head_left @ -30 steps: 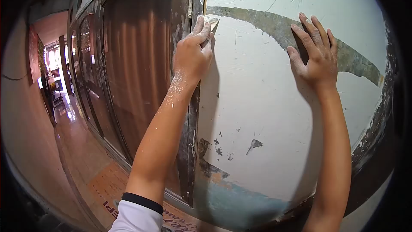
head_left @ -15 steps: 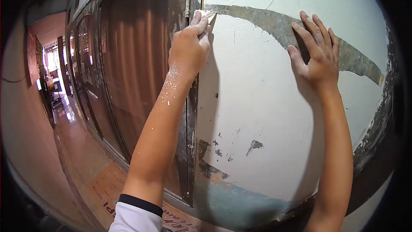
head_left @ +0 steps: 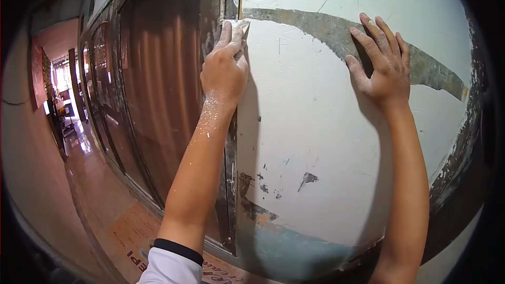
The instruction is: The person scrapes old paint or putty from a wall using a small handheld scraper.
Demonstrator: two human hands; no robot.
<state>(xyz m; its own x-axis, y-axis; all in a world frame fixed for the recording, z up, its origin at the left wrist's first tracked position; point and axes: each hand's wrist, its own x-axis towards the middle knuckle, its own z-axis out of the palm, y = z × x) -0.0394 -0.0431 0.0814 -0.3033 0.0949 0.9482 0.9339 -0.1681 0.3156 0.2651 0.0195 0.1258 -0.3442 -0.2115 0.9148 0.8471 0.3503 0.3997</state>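
My left hand [head_left: 225, 68], dusted with white flecks up the forearm, is closed on a scraper [head_left: 241, 25] whose flat, white-smeared blade shows past the fingertips. The blade meets the edge of the pale wall panel [head_left: 315, 126], beside the dark door frame; its handle is hidden in my grip. To the right, my right hand [head_left: 383, 63] rests with spread, powdery fingers against the panel, over a curved bare grey strip [head_left: 321, 25] where the paint is gone. White paint covers the surface above and below that strip.
A dark-framed glass door [head_left: 163, 73] with a brown curtain behind it adjoins the panel on the left. Beneath it, flattened printed cardboard [head_left: 137, 231] covers part of the floor. A tiled passage [head_left: 87, 168] runs back at far left.
My left hand and the scraper have shifted slightly left and down toward the door frame. My right hand stays on the same patch of wall; the whole view has shifted a little.
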